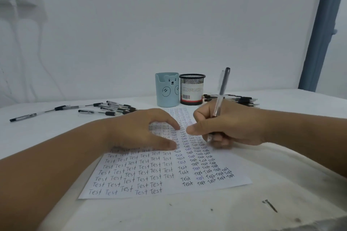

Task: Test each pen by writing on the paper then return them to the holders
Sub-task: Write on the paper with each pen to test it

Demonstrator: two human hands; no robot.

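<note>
**A:** What have I got in the right hand point(225, 127)?

**B:** A pen point(221, 95), clear barrel with a dark cap end. My thumb and fingers are pinching it low on the barrel, tip down on the paper point(169, 172), in the right-hand columns of "Test" words. The long axis runs nearly upright, leaning a little away from me, cap end up and tip hidden under my fingers, so I can't tell whether it is touching the sheet

**A:** And the left hand point(142, 131)?

**B:** Spread and resting on the sheet, fingers arched, thumb flat, holding nothing. I judge it is there to keep the paper from sliding

**A:** Where does the pen go once the word is written?

**B:** Into one of the two holders at the top edge of the paper: the blue bear cup point(166, 90) or the black mesh cup point(191, 89) touching it on its right. Both lie straight ahead of my grip, beyond the writing hand. The mesh cup is the nearer to the right hand, just ahead and slightly left of it

**A:** So the turn is small?

**B:** I think so. The pen is already close to upright, so it wants a lift, a short carry forward, and a drop. The left hand is no nearer and is busy with the sheet

**A:** Other pens?

**B:** A loose scatter of pens point(112, 108) lies on the table point(281, 202) to the left of the holders, and another heap of pens point(242, 99) behind my right hand. Neither cup shows any pen sticking out
</note>
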